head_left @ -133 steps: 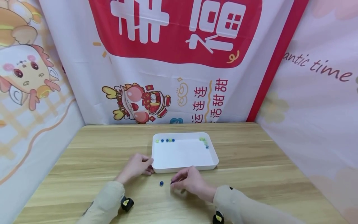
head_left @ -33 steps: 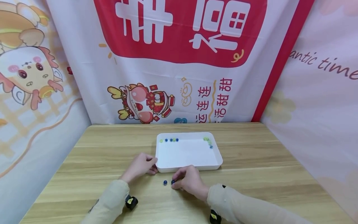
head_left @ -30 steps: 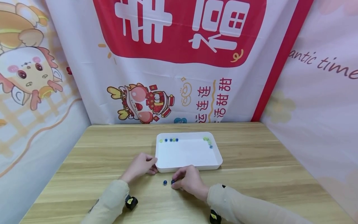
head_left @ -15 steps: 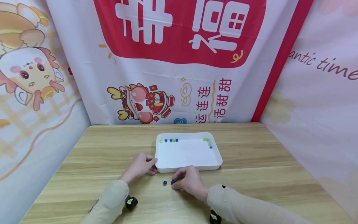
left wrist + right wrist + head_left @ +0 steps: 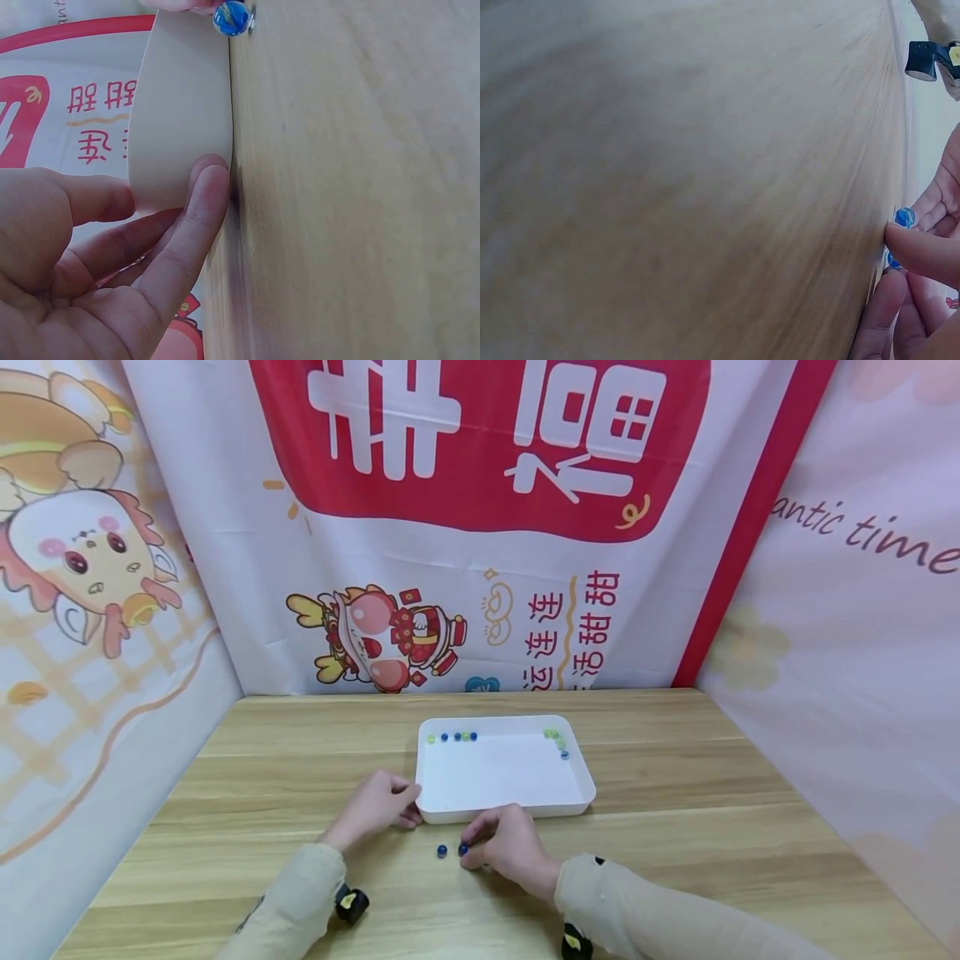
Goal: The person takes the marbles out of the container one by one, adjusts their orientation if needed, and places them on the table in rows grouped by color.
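My left hand (image 5: 382, 802) holds the left front corner of a white tray (image 5: 502, 816). In the left wrist view, the thumb meets the rim while the fingers (image 5: 206, 196) lie against the outer wall. In front of the tray, my right hand (image 5: 510, 843) pinches a blue glass marble (image 5: 463, 849) between thumb and fingertips, at the tabletop. Just left of it sits a second blue marble (image 5: 442, 852), apart from both hands. From the right wrist, the pinched marble (image 5: 893, 261) is partly covered by the thumb (image 5: 922, 251).
Inside the tray, blue and yellow-green marbles (image 5: 458, 737) line the back left wall. More yellow-green marbles (image 5: 555, 737) and a blue one (image 5: 565, 755) gather at the back right corner. The wooden table (image 5: 712, 827) ends at a printed cloth backdrop (image 5: 480, 552).
Since the oldest frame, the head view has shifted slightly and the marble between my right fingertips shows more clearly. Over the last second both hands, the tray and marbles stay put.
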`<state>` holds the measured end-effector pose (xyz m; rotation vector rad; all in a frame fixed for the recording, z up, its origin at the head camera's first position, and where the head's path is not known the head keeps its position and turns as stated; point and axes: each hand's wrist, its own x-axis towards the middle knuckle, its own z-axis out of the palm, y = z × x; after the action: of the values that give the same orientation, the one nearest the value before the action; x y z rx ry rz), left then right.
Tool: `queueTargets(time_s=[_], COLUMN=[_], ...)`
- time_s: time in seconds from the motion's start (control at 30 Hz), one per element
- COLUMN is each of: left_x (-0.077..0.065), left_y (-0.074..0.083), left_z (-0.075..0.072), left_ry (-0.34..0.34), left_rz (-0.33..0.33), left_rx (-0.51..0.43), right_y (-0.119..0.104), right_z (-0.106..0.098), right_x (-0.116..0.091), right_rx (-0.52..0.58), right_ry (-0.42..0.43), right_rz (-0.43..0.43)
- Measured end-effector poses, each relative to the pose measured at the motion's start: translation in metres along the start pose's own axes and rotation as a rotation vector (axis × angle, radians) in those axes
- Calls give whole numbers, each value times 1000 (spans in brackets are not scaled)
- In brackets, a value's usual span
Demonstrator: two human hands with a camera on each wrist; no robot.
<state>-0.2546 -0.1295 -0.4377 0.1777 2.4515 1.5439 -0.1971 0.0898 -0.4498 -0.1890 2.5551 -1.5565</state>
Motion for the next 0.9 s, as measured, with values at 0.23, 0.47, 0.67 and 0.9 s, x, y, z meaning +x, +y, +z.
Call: queueTargets(time_s=[0.23, 0.47, 0.67, 0.9], left_x=[0, 1, 1, -1], left_y=[-1, -1, -1, 1], left_z=[0, 1, 1, 2], left_ry=[1, 3, 7, 6], left_rz=[2, 4, 3, 1], left_rx=[-4, -8, -7, -2], right_y=[1, 2, 2, 2], right_z=[0, 1, 1, 1], right_x=[0, 0, 0, 0], right_rx=[-4, -3, -2, -11], right_ry=[1, 3, 8, 9], right_rz=[-3, -9, -18, -18])
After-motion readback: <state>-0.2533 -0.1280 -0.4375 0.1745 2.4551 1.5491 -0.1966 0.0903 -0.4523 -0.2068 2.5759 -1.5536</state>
